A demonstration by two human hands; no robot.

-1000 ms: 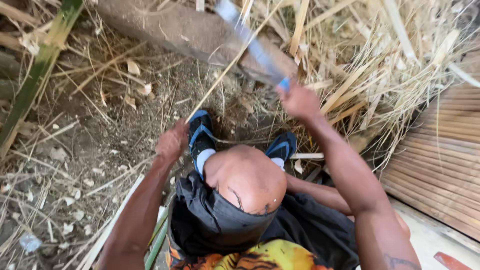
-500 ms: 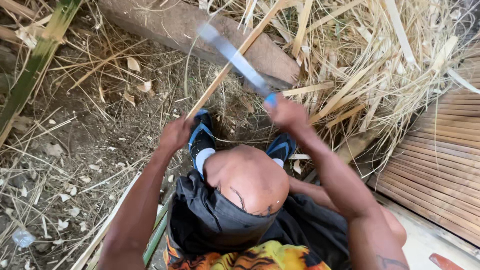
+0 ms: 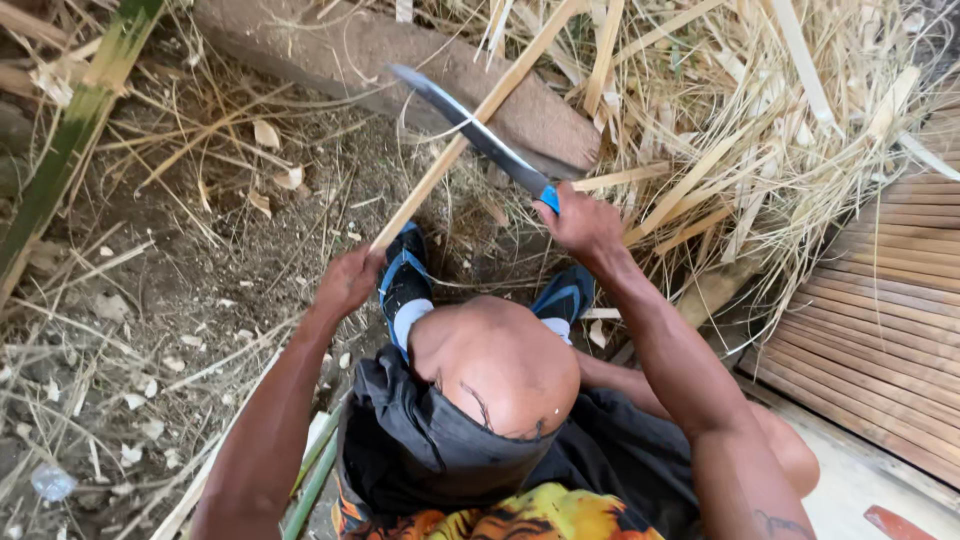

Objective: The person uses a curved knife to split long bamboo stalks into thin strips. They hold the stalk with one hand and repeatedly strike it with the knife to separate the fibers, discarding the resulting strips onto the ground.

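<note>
From the head camera, we are looking straight down over our own raised knee and we are watching our left hand (image 3: 347,282) closing around the lower end of a long bamboo strip (image 3: 470,130), fingers curled tight about it so the strip is running up and away from the fist toward the top of the view. Our right hand (image 3: 585,225) is wrapping the blue handle of a machete (image 3: 470,125), fingers pressed together in a full fist, and the dark blade is angling up to the left and crossing the strip well above the left fist, seemingly touching it, though we cannot tell whether the edge is biting in. We are judging the strip as light, stiff along its length yet springy, with splintery edges, so a grip low on the end, clear of the blade, looks the sound place to take it. The machete we are reading as front-heavy, best held right at the handle. Below, blue shoes (image 3: 405,285) are resting on the dirt, a log (image 3: 400,65) is lying beyond, and a heap of pale bamboo slivers (image 3: 760,130) is spreading to the right beside a stack of flat slats (image 3: 880,300).
</note>
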